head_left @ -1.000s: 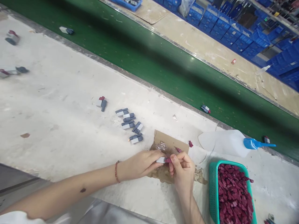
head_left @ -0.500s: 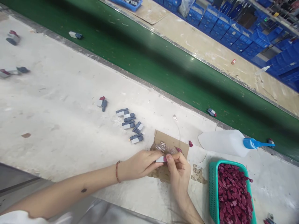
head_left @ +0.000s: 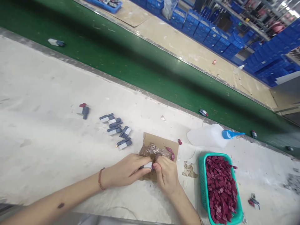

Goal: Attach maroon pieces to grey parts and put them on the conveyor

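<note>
My left hand (head_left: 131,170) pinches a small white-and-dark-grey plastic piece (head_left: 147,165) between thumb and fingers. At its right end, my right hand (head_left: 167,176) is closed on a small maroon piece (head_left: 153,167), largely covered by the fingertips. Both hands meet over the front of a cardboard sheet (head_left: 172,146) with a shiny, glue-like smear. A few maroon pieces (head_left: 172,155) lie on its right side. Several similar grey-and-white pieces (head_left: 114,130) lie in a cluster up and left of my hands. Farther left is one with a maroon part (head_left: 83,110).
A green basket (head_left: 202,181) full of maroon pieces stands right of my hands. Behind it lies a white squeeze bottle (head_left: 206,136) with a blue nozzle. Beyond the worktable runs a green conveyor belt (head_left: 140,65) carrying scattered pieces. Blue bins (head_left: 194,25) line the far side.
The view has shifted, so most things appear farther left. My right hand has turned palm-down, its fingers wrapping over the end of the plastic piece. My left hand keeps its hold.
</note>
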`<state>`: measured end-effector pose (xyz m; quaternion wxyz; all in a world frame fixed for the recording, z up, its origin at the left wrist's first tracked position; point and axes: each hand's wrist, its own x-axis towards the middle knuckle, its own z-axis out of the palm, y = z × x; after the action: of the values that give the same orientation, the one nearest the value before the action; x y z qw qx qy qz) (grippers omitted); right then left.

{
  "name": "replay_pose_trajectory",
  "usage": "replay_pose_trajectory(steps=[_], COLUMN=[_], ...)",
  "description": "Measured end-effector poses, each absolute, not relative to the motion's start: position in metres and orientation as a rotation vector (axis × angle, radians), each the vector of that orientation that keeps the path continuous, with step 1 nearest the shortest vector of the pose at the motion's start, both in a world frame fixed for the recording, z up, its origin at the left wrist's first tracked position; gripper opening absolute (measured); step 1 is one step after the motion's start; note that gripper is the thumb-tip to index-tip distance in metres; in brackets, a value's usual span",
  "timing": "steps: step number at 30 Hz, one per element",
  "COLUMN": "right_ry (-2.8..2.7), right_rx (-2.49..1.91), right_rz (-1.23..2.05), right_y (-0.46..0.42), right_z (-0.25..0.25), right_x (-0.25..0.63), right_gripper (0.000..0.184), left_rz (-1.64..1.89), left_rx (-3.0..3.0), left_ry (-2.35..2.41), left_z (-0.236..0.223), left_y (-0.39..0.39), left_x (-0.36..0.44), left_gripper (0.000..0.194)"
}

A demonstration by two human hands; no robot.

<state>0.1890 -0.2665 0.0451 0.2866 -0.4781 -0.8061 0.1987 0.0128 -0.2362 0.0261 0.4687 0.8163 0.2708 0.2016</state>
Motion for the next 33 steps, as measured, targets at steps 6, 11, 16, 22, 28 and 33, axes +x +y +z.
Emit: replay_pose_trajectory(steps=[6, 11, 16, 22, 28, 33], right_ry=[-1.972, -1.865, -2.000, -1.869, -1.292, -0.966], right_rx=[-1.674, -2.332, -2.394, -2.296, -2.217, -1.824], right_rz=[0.536, 0.012, -0.143, -0.052, 0.313, 0.737], right_y=[-0.281, -0.305, -0.306, -0.300, -0.306, -0.302], right_z=[0.088, 0.095, 0.066, 0.066, 0.091, 0.093], right_x=[0.237, 0.329, 0.369, 0.372, 0.353, 0.298], right_gripper=[0.042, 0.025, 0.026, 0.048, 0.046, 0.039], left_rz=[0.436, 0.429, 0.588, 0.650, 0.432, 0.237], left_rx=[1.944, 1.949, 2.102, 2.204, 2.457, 2.522], left_ry=[0.881, 1.180, 1.340, 1.436, 1.224, 1.107], left_z=[0.043, 0.052, 0.048, 0.036, 0.049, 0.049], left_y=[-0.224, -0.167, -0.082, -0.038, -0.105, -0.157], left_x=[0.007, 0.000, 0.021, 0.028, -0.026, -0.057], left_gripper=[0.029, 0.032, 0.024, 0.029, 0.036, 0.033])
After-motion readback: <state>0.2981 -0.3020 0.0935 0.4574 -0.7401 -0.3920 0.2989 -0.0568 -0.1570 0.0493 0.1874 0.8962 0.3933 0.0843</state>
